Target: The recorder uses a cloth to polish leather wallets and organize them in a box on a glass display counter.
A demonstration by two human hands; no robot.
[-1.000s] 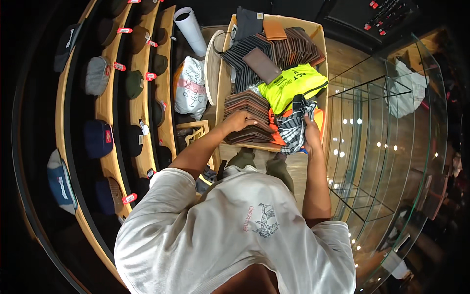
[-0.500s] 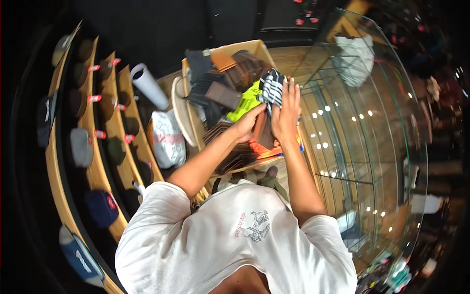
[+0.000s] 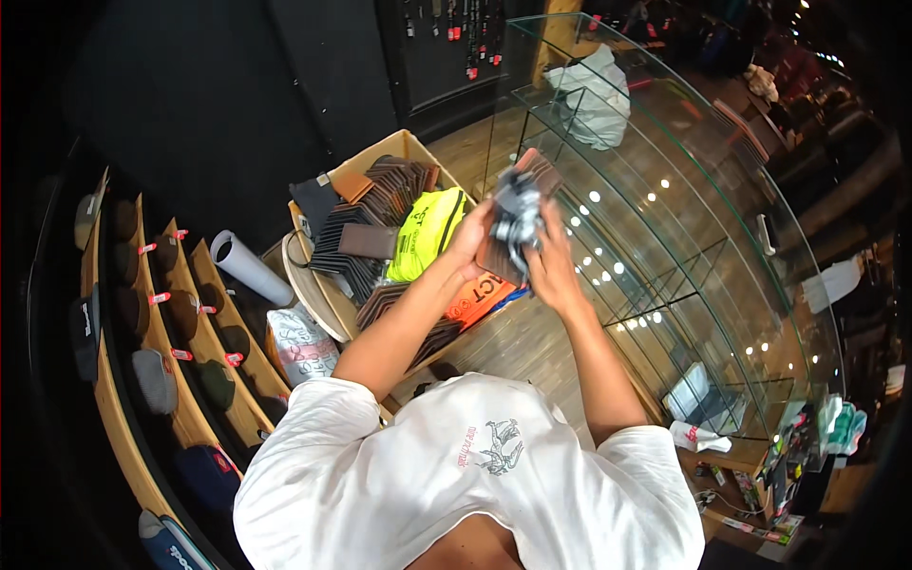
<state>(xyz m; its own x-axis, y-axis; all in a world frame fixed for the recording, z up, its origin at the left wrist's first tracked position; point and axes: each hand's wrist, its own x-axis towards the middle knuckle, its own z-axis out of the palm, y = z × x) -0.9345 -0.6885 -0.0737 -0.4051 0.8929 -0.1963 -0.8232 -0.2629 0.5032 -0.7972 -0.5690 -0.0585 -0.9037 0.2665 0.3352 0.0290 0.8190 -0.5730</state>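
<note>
My left hand (image 3: 465,245) is closed round brown leather pieces (image 3: 537,166), probably flat wallets, lifted at the right side of the cardboard box (image 3: 413,147). My right hand (image 3: 553,256) grips the blurred black-and-white patterned cloth (image 3: 516,204) lying over them. In the box are rows of dark leather goods (image 3: 350,275), a neon yellow bagged item (image 3: 423,226) and an orange one (image 3: 475,304).
Curved wooden shelves (image 3: 104,370) of caps line the left. A rolled white sheet (image 3: 256,271) and white bag (image 3: 294,347) stand beside the box. A glass display case (image 3: 674,237) fills the right, with a pale crumpled bag (image 3: 594,100) near its far end.
The view has turned toward the glass case. Both hands have raised the checked cloth and brown leather pieces from the box and shifted them to its right side.
</note>
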